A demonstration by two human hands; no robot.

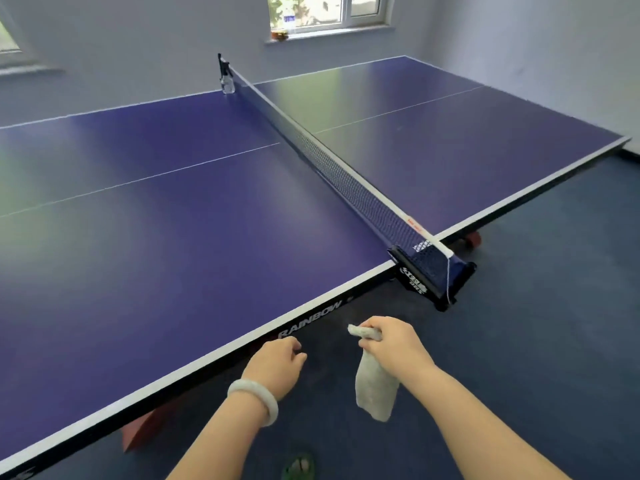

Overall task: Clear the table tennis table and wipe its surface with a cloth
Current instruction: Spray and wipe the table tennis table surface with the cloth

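Observation:
The blue table tennis table [180, 237] fills most of the view, with its net [332, 164] running from the far side to the near right. My right hand [394, 344] grips a grey-white cloth [375, 393] off the table's near edge; the cloth hangs down from my fist, with one end sticking out at the top. My left hand [278, 363] hovers just off the table's near edge, fingers loosely curled and holding nothing. A pale bangle [254, 400] sits on that wrist. A clear spray bottle [227, 79] stands at the far net post.
The near net clamp [433, 275] juts out past the table edge to the right of my hands. Dark blue floor [536, 323] spreads to the right. A red table foot [142, 431] shows under the near edge. Small objects lie on a windowsill [280, 34] at the back.

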